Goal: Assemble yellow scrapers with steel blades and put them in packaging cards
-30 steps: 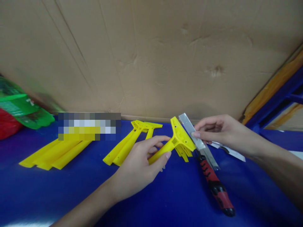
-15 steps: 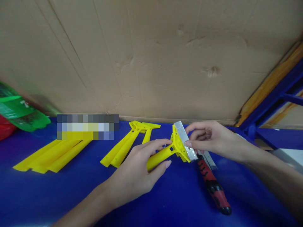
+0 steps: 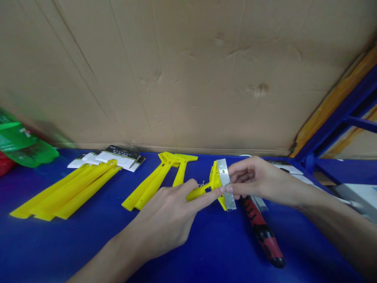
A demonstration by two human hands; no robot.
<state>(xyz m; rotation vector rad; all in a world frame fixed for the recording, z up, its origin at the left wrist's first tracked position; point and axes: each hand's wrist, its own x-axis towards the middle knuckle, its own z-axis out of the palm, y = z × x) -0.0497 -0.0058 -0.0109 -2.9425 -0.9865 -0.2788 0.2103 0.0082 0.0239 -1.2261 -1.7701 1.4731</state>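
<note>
My left hand [image 3: 171,214] is closed around the grip of a yellow plastic scraper handle [image 3: 214,179], its forefinger stretched up to the head. My right hand [image 3: 260,179] pinches a flat metal blade [image 3: 224,171] between thumb and fingers, laid along the scraper's wide head. The tips of both hands meet at the blade. Just below my right hand lies a red and black screwdriver [image 3: 260,230], its front end hidden. A few small screws [image 3: 203,183] show behind my left hand. Several more yellow scraper handles [image 3: 153,182] rest to the left.
Farther left lie several yellow scrapers [image 3: 67,190] by black-and-white header cards [image 3: 119,158]. A green plastic bottle [image 3: 28,145] lies at the left edge. Cardboard [image 3: 188,78] stands behind the blue table [image 3: 212,251]. A blue metal frame [image 3: 335,114] and a white box [image 3: 357,196] are right.
My left hand has turned the scraper, so its head and blade stand more upright. Its forefinger has moved from behind the head onto the blade's side. The view has shifted slightly.
</note>
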